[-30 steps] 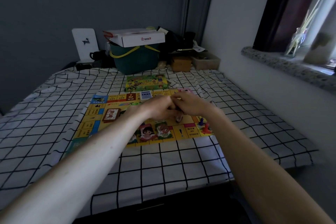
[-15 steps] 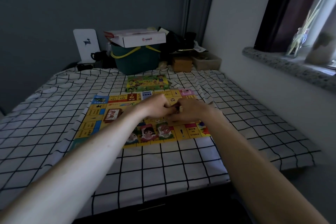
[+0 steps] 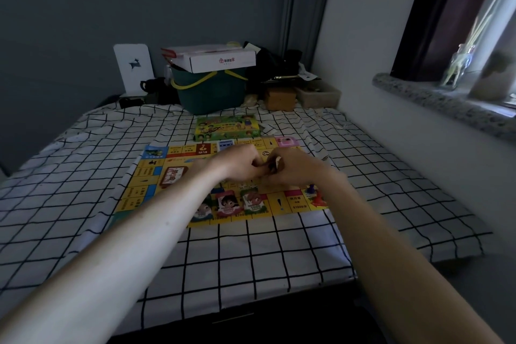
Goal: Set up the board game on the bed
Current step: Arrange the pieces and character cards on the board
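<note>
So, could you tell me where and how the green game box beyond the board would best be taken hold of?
Take the green game box by its two short ends, coming down from above. It lies flat on the bed, long side towards the person, so its ends look free, while the game board lies close to its near edge.

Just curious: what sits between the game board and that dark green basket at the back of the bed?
In the head view, the green game box lies on the checked sheet between the board and the basket.
</note>
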